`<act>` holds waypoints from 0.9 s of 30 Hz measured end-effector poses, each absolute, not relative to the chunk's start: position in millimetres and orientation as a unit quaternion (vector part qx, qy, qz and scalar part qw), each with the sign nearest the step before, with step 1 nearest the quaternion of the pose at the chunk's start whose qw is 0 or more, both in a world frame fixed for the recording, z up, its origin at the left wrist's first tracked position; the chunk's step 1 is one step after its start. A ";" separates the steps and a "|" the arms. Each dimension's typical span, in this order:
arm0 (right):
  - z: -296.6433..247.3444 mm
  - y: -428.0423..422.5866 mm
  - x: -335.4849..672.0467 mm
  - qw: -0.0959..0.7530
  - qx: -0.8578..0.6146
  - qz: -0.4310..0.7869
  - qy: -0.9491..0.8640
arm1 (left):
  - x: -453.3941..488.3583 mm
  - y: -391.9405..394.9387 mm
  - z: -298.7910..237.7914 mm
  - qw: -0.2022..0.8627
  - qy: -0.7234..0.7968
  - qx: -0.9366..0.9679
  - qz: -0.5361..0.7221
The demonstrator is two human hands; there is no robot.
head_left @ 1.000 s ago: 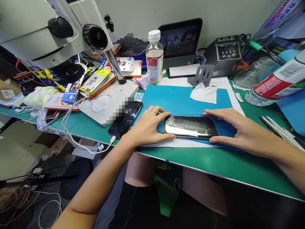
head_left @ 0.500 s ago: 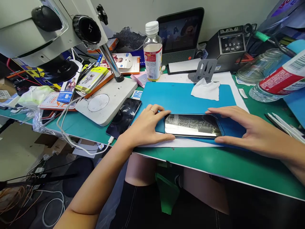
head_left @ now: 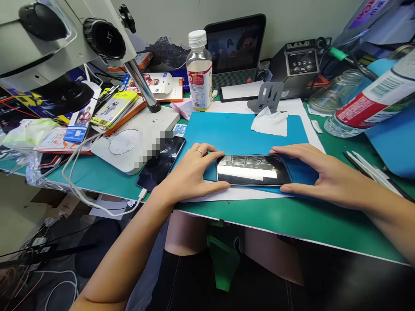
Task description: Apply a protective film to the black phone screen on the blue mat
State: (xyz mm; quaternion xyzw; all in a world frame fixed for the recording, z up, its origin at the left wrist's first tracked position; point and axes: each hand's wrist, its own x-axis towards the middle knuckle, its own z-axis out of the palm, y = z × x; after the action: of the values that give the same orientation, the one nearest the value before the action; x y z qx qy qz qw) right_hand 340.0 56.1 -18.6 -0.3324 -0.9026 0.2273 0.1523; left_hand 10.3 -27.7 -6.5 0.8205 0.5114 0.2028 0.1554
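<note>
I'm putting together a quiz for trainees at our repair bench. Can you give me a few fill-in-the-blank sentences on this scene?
The left hand and the right hand rest at the two ends of a phone that lies flat on a mat whose colour is ____.
The left hand wears a ____ on one finger.
The upright bottle behind the mat has a cap coloured ____.
Missing words: blue; ring; white.

Brighter glare across phone (head_left: 254, 169)
</note>
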 end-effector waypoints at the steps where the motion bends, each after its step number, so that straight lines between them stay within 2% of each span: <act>1: -18.1 55.6 339.8 0.151 -0.333 0.229 -0.902 | 10.6 -27.8 -6.8 0.155 0.514 0.819 0.202; 27: -10.5 47.7 341.6 0.163 -0.316 0.233 -0.905 | 14.9 -28.4 -7.5 0.151 0.528 0.817 0.175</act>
State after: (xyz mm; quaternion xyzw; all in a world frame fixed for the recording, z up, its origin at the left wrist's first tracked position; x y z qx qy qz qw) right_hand 341.6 47.7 -10.5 -0.3165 -0.9049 0.2335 0.1628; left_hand 14.9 -28.4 -7.5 0.8173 0.5278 0.1750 0.1510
